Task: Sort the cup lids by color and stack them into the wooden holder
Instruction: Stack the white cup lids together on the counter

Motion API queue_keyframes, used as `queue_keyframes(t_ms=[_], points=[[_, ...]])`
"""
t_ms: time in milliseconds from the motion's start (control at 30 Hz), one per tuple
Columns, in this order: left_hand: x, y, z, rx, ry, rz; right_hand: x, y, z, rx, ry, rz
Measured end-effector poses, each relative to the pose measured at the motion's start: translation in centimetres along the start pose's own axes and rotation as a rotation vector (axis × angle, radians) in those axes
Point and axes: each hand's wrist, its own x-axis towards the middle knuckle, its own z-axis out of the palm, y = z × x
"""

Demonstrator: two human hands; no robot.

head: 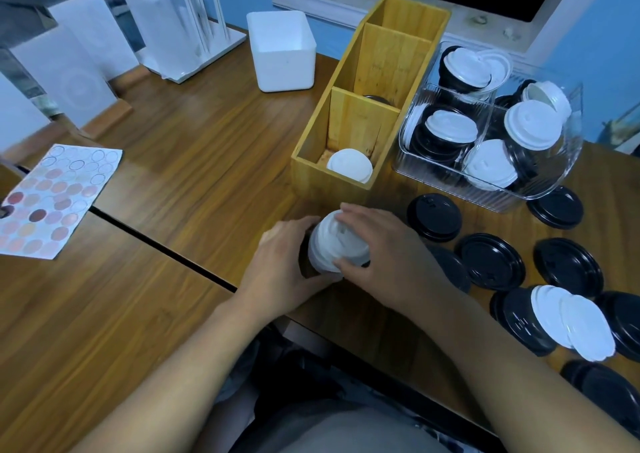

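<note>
Right now a person sits at a brown wood-grain worktop (207, 161) and holds a short stack of white plastic cup lids (337, 244) between both hands, just in front of the near end of a long wooden holder (322, 185) with three compartments. The left hand (287, 255) wraps the stack's left side with curled fingers, and the right hand (377, 248) grips it from the right, fingers over the top and thumb pressed on the lower rim. A dark edge shows under the stack on the left; whether it is a black lid is unclear. The holder's nearest compartment already has a pile of white lids (349, 166), and something dark lies low in the middle one. To the right stands a clear plastic container (485, 196) of mixed black and white lids, with loose black plastic lids (434, 217) spread on the worktop near it. The step in hand looks like squaring up a white stack before loading it. The next move likely calls for lifting the stack over the near wall and setting it level on the white pile, keeping any dark lid out.
</note>
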Motion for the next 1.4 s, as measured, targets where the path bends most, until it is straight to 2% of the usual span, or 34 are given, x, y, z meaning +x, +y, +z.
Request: queue_keyframes(t_ms=[100, 367, 667, 833, 933, 1100, 1400], points=[[0.1, 0.1, 0.0, -0.022, 0.010, 0.003, 0.7, 0.0, 0.6, 0.000, -0.049, -0.011], [0.2, 0.0, 0.0, -0.019, 0.003, -0.007, 1.2, -0.2, 0.8, -0.026, -0.045, -0.004], [0.3, 0.2, -0.1, -0.008, -0.011, -0.003, 2.0, -1.3, 0.2, -0.004, -0.112, 0.078], [0.2, 0.5, 0.1, -0.021, 0.034, -0.006, 2.1, -0.5, -0.3, 0.062, -0.129, 0.092], [0.4, 0.5, 0.0, -0.028, 0.036, -0.018, 1.9, -0.1, 0.4, 0.113, -0.075, 0.074], [0.8, 0.4, 0.2, -0.017, 0.034, -0.050, 2.3, -0.2, 1.9, 0.033, 0.069, 0.066], [0.8, 0.4, 0.2, 0.015, 0.022, -0.040, 1.2, -0.2, 1.7, 0.143, 0.279, 0.096]])
